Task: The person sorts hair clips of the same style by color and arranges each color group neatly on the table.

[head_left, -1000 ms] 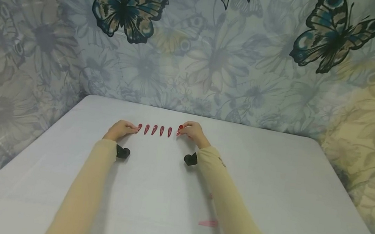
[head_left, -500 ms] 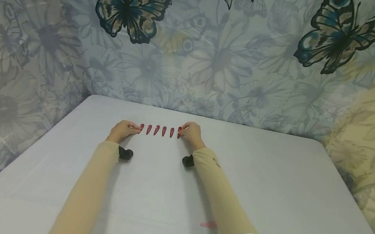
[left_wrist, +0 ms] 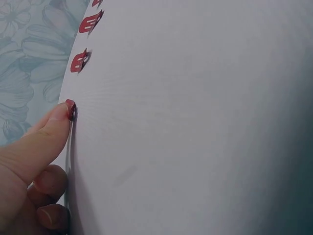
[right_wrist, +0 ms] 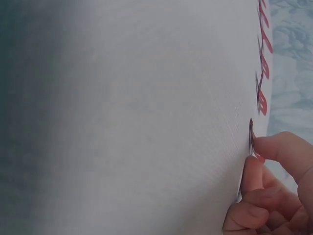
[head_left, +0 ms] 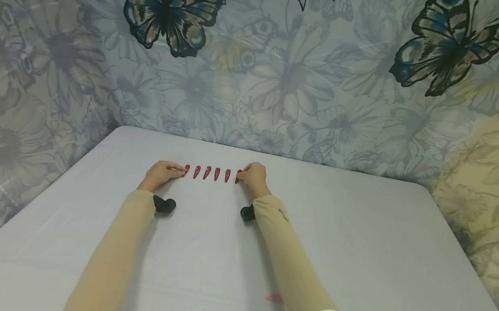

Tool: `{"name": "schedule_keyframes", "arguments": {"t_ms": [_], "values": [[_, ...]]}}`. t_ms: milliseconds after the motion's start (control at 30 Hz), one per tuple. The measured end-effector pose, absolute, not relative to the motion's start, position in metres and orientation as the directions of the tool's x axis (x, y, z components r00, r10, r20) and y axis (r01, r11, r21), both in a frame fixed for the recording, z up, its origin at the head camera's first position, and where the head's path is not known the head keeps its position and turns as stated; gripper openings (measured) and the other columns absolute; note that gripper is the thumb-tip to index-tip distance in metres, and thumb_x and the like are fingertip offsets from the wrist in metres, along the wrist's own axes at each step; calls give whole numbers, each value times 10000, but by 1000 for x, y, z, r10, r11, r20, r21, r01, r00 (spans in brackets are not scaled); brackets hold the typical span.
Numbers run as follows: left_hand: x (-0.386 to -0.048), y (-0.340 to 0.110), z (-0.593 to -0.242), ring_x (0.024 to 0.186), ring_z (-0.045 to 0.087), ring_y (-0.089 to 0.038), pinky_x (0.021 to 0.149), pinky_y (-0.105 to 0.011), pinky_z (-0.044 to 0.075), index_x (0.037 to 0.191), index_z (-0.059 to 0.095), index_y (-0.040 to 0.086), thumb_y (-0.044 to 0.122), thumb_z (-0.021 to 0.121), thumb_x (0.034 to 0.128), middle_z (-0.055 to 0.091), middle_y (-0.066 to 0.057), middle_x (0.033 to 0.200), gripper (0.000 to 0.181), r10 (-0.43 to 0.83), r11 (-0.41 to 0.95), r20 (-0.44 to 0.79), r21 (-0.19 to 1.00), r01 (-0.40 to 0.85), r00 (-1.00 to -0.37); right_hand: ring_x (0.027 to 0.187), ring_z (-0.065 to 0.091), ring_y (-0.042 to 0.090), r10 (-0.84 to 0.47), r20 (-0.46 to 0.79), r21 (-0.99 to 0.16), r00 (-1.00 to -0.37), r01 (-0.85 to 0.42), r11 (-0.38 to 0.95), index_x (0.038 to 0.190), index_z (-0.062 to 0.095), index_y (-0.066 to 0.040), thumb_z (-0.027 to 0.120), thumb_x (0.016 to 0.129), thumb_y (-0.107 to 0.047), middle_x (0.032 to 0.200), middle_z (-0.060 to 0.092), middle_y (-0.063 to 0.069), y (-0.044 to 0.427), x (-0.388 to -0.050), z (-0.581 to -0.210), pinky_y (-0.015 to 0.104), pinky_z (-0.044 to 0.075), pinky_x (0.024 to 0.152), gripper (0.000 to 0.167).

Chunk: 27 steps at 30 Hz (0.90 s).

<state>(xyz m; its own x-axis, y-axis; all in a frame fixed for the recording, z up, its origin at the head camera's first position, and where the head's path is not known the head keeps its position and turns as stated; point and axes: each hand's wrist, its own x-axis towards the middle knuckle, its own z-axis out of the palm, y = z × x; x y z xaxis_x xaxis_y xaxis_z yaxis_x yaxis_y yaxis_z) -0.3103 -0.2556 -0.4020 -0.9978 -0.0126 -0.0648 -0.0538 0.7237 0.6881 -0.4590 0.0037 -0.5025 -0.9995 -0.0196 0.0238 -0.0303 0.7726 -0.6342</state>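
Observation:
Several red snap hair clips (head_left: 207, 172) stand in a row near the far side of the white table. At the row's left end my left hand (head_left: 159, 172) pinches the end hair clip (left_wrist: 72, 108); the thumb lies on it in the left wrist view, and the index finger is mostly hidden. My right hand (head_left: 254, 177) holds the hair clip (right_wrist: 251, 131) at the right end between thumb and index finger, the other fingers curled below. That clip is partly covered by the fingers in the head view.
A pink clip-like piece (head_left: 274, 298) lies near the front, partly under the right forearm. Dark wrist cameras (head_left: 165, 205) jut inward from both sleeves. Behind the white table (head_left: 358, 248) rises a butterfly-patterned wall (head_left: 294, 79).
My right hand has moved slightly left and turned, and its hair clip has come down in line with the row. The left hand stays at the left-end clip.

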Motion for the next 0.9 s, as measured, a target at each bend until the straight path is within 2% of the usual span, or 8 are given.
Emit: {"name": "schedule_keyframes", "arguments": {"t_ms": [100,167,233,400,567,700,767,900], "values": [[-311,-254,-402,1104,428,-366,930,-537,227,1106,618,3,239,606,867,513,-215,1198,337,-1,721,-69,691,-49,-998,510,517,149,-46,39,-675,-998,-61,735,590,660,-77,726,698,-208,548,590,15,11,-460,-507,256,410,444,182],[-312,-255,-403,1110,426,-366,933,-526,239,1107,621,8,238,607,867,508,-212,1208,333,5,724,-64,689,-41,-998,523,525,151,-80,32,-730,-996,-78,679,626,678,-70,738,702,-289,564,605,16,17,-447,-494,266,413,466,239],[-313,-256,-404,1120,419,-364,936,-511,250,1110,620,8,238,610,865,500,-209,1220,337,6,709,-64,704,-40,-998,607,563,171,-107,-21,-790,-994,-49,611,728,693,-43,722,727,-320,648,642,43,22,-421,-464,288,444,547,278],[-313,-260,-406,1138,391,-354,942,-460,285,1150,587,-19,219,605,870,459,-208,1262,368,2,597,-88,799,-69,-996,732,524,169,-133,-133,-854,-982,45,519,969,643,-15,635,822,-238,877,655,91,35,-358,-385,298,449,636,267],[-310,-259,-405,907,452,-265,759,-349,392,1179,574,1,251,586,882,493,-199,1185,388,-23,531,-75,844,-76,-997,632,444,120,-229,-88,-877,-969,-34,480,1023,636,-53,607,845,-263,892,649,65,71,-326,-349,272,431,603,277],[-305,-253,-397,790,415,-207,653,-279,363,1158,590,20,323,585,872,523,-160,1068,417,-94,510,6,859,-43,-996,643,446,157,-268,-55,-872,-962,-84,482,1056,622,-46,595,857,-263,896,643,72,105,-298,-331,333,437,638,296],[-302,-247,-391,761,402,-202,640,-299,349,1145,597,30,376,588,856,524,-169,972,451,-117,500,49,866,-16,-992,635,440,165,-272,-45,-873,-961,-94,479,1059,612,-25,593,862,-251,902,638,95,121,-284,-326,319,424,612,300],[-299,-226,-380,675,386,-161,588,-449,336,1087,634,77,481,622,791,524,-141,815,501,-137,470,107,882,31,-985,581,396,149,-287,-23,-875,-958,-119,469,1058,594,15,584,874,-225,907,624,147,150,-259,-323,262,366,539,302]]}}
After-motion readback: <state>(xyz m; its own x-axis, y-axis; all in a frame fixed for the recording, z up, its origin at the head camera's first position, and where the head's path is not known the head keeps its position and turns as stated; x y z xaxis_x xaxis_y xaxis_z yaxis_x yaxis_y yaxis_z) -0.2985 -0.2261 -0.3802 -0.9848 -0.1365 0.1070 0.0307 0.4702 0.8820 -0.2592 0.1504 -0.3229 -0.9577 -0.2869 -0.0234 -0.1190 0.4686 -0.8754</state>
